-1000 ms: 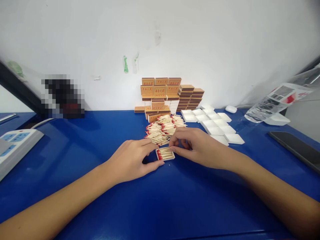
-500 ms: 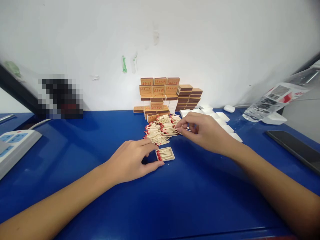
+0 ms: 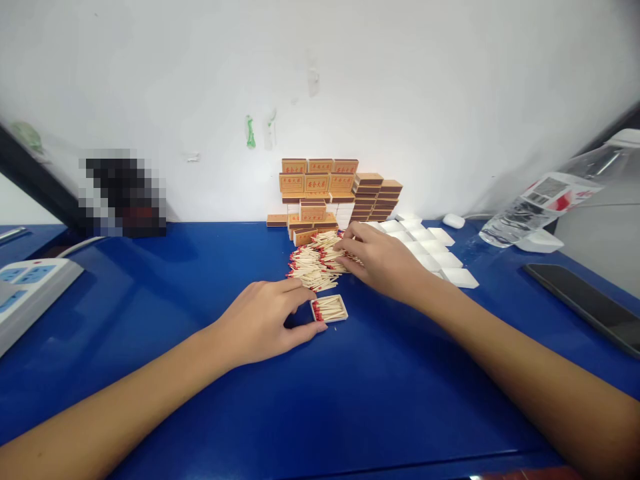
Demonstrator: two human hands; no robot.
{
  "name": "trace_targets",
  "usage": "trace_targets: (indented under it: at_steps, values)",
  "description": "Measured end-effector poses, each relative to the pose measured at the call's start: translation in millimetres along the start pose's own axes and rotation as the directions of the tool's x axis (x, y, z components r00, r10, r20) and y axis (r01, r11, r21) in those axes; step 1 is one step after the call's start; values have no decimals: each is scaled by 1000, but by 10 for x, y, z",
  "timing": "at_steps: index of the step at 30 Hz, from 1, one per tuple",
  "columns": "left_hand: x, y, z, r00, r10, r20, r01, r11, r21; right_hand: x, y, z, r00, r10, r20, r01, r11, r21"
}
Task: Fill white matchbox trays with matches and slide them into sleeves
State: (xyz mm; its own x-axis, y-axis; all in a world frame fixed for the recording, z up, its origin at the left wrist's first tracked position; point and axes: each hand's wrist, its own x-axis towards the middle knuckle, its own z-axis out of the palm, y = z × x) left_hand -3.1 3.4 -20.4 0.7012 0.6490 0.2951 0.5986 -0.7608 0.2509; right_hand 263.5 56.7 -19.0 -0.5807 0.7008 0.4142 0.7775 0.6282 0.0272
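Note:
My left hand point(image 3: 273, 320) steadies a small white matchbox tray point(image 3: 345, 315), thumb at its near corner and fingers at its far left corner. Inside the tray lie several matches point(image 3: 331, 308) with their red heads to the left. Just beyond it spreads a loose heap of red-tipped matches point(image 3: 313, 267). At the heap's right side, my right hand point(image 3: 377, 260) has its thumb and fingers drawn together on matches. Its fingertips partly cover the sticks there, so how many are pinched cannot be made out.
Stacked matchboxes point(image 3: 316, 183) stand against the wall behind the heap. White trays point(image 3: 425, 243) lie right of my right hand. Farther right are a tilted water bottle point(image 3: 537, 200), a white case point(image 3: 453, 221) and a phone point(image 3: 585, 303). A power strip point(image 3: 37, 293) sits at left.
My right hand has shifted left and slightly inward over the match heap. My left hand and the tray stay nearly where they were.

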Motion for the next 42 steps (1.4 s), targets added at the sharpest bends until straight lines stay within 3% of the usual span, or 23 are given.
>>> trace_targets:
  at_steps: [10,17,22,26,29,33,37,42]
  values:
    - [-8,-6,8,1000,4,4,-4,1000,-5,81,-143,-130,985,18,174,16,981,-196]
    - [-4,1,-8,1000,-5,15,5,1000,-11,80,-128,-139,979,-9,202,57,971,-233]
    - [2,-3,-6,1000,-5,13,5,1000,-12,62,-72,-138,988,-37,147,72,968,-241]
    - [4,-13,-7,1000,-1,2,1,1000,-18,18,28,-140,993,-72,91,88,979,-186]
    - [1,-23,-11,1000,-1,0,1,1000,-18,-37,62,-190,994,-90,54,89,996,30]
    - [2,-28,-17,1000,2,-1,-2,1000,-22,-131,-43,-313,991,-113,76,84,946,314]
    - [7,-25,-18,1000,3,4,-3,1000,-27,-193,-250,-389,978,-150,144,100,947,306]
    - [9,-31,-5,1000,8,5,-8,1000,-13,-209,-424,-329,968,-205,148,183,972,146]
